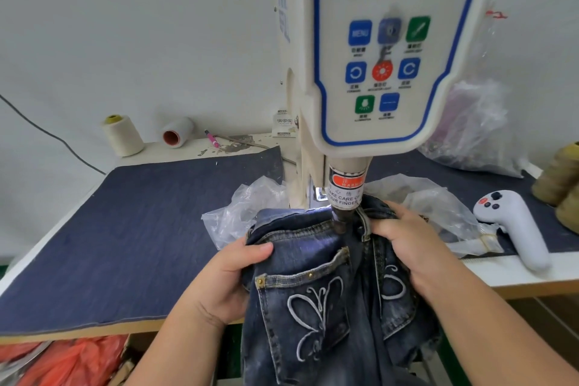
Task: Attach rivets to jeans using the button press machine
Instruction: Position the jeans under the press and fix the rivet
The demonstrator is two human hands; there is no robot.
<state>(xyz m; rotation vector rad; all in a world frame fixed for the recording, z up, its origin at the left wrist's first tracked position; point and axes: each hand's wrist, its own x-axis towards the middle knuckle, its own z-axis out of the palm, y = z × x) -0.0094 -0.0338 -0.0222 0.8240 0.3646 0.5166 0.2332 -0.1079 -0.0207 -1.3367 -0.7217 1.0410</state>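
At the bottom of the frame we see the jeans [326,291] hanging off the front edge of the tabletop [532,276] and reaching up to the centre. They are dark blue, faded denim with tan stitching, a back pocket carrying a pale embroidered butterfly-like motif, and small brass rivets [260,281] at the pocket corners. A second embroidered curl shows on the fold to the right.

Our left hand [232,279] grips the bunched left edge of the jeans, thumb lying on top of the cloth and the fingers curled underneath. Our right hand [407,241] holds the waistband area at centre right, its fingers folded round the gathered denim just beside a belt loop.

Just above the hands, the upper edge of the jeans sits under the dark punch tip [341,219] of the button press machine [376,56]; the tip touches the denim or stands just over it, we cannot tell which. The cylinder above it bears a red warning label about fingers.

Crumpled clear plastic bags [238,213] lie on either side of the machine's column. At the right of the frame a white handheld controller [513,226] rests on a dark denim mat [125,229] that covers the tabletop.

Further up, the machine's cream panel shows blue, green and red buttons under an unlit digit display. At the far left two thread spools [122,135] and a pink pen [212,138] sit near the white wall.
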